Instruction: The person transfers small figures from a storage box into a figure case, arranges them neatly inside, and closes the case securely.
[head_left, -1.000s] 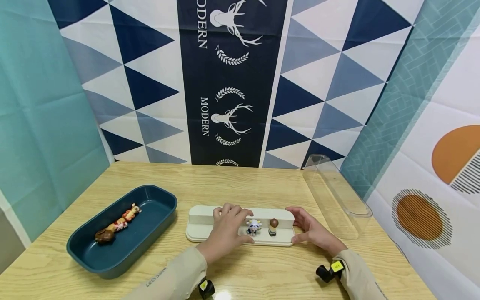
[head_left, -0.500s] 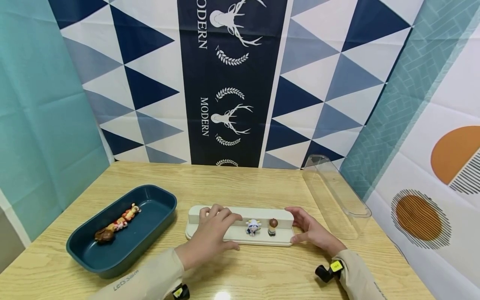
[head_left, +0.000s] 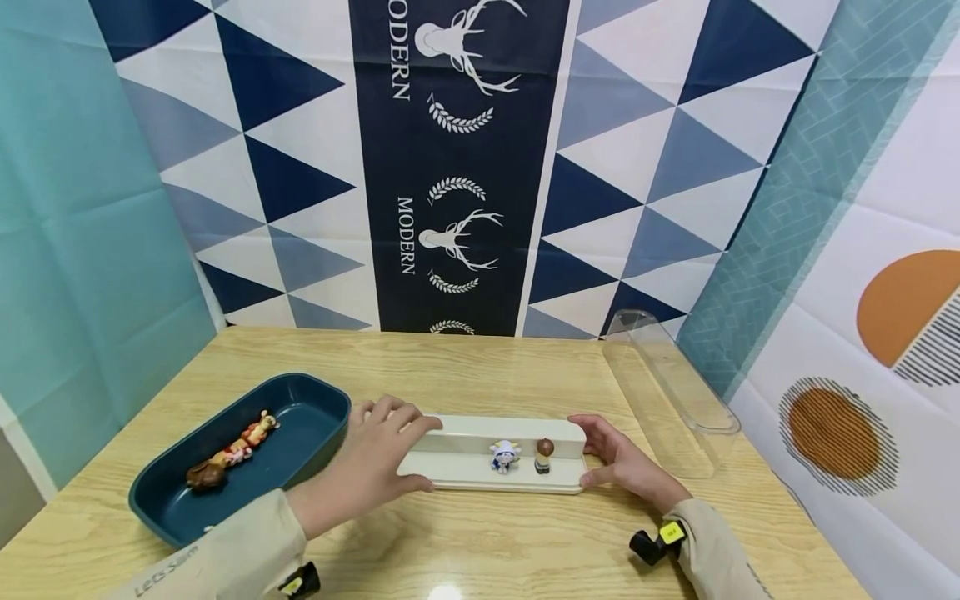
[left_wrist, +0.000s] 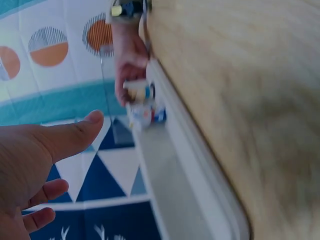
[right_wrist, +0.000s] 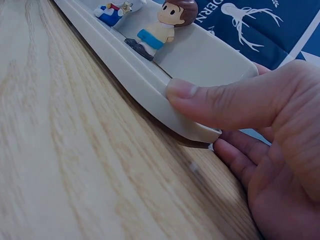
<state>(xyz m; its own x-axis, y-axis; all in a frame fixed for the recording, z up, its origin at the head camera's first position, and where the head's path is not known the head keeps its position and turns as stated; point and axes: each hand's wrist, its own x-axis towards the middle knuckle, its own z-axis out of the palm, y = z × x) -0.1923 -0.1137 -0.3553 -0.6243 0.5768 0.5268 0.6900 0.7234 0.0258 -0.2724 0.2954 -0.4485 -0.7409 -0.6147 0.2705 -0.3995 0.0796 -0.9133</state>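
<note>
In the head view, a long white stand (head_left: 465,471) lies on the counter (head_left: 502,546), with the cow (head_left: 504,457) and the doll (head_left: 543,456) upright on its ledge, near its right end. The left hand (head_left: 362,467) is before the stand's left end, fingers parted, holding nothing. The right hand (head_left: 622,462) grips the stand's right end. A row of figures (head_left: 236,452) lies in the tray (head_left: 303,425) at left; the clear cover (head_left: 660,400) is at far right.

In the left wrist view, blurred, the thumb sticks out, apart from the stand.

In the right wrist view, the thumb presses the front lip while other fingers curl round the end.

The step in hand looks like steadying the stand while the left hand is free. Taking another figure would call for a light pinch in the tray, without tipping the upright pair.
</note>
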